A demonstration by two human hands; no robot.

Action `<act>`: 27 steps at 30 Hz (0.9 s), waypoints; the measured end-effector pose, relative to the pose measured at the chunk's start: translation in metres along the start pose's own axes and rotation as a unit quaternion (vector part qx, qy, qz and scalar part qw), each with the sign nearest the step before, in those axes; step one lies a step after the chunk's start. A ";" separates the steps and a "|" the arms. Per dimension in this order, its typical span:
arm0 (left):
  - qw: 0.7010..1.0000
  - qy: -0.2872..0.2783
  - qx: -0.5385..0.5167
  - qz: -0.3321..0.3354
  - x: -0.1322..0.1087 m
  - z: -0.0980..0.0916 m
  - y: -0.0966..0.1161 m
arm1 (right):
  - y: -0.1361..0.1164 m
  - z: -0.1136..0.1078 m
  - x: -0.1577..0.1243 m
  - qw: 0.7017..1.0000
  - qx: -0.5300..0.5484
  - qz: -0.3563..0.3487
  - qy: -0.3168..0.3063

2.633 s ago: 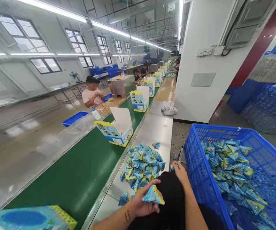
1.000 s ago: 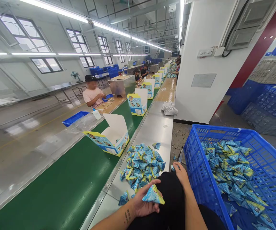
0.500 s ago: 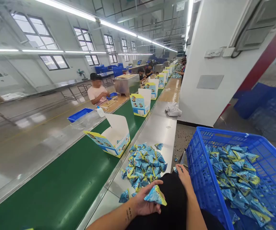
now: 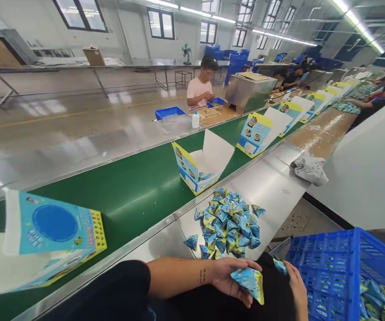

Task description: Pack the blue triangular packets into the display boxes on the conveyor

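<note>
My left hand (image 4: 229, 280) is closed around a blue and yellow triangular snack packet (image 4: 250, 281), held over my dark lap. My right hand (image 4: 295, 285) rests on my lap beside the blue plastic crate (image 4: 326, 263), fingers lying flat, with a small blue packet (image 4: 280, 266) at its fingertips. A heap of the same packets (image 4: 229, 221) lies on the steel shelf just ahead of my hands. An open yellow and blue carton (image 4: 200, 167) stands on the green conveyor belt (image 4: 125, 196) beyond the heap, with packets inside.
A closed blue carton (image 4: 53, 232) lies on the belt at the left. More open cartons (image 4: 257, 133) stand farther along the belt. A person in a pink shirt (image 4: 199, 89) works across the belt beside a blue tray (image 4: 169, 112). A striped cloth (image 4: 309, 169) lies on the shelf.
My view has swung left and down. The open carton now sits nearer the packet heap, and a closed blue carton has come into view at the left. Both hands stay as before.
</note>
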State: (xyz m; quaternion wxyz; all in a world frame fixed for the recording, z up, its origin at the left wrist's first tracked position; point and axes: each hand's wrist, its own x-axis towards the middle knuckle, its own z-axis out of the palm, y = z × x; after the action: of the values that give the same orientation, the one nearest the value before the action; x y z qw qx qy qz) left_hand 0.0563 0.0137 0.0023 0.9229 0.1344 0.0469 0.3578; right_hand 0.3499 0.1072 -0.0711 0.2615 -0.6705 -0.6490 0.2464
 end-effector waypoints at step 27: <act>0.841 0.437 0.272 0.167 0.002 -0.003 0.092 | -0.079 -0.013 -0.002 0.971 0.175 0.136 0.096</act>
State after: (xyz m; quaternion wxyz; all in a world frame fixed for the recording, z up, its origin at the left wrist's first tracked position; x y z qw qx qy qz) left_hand -0.0023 0.0810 0.0257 0.6594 0.2153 0.5176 0.5009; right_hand 0.3002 0.1067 -0.0089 0.3997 -0.7169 -0.4707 0.3236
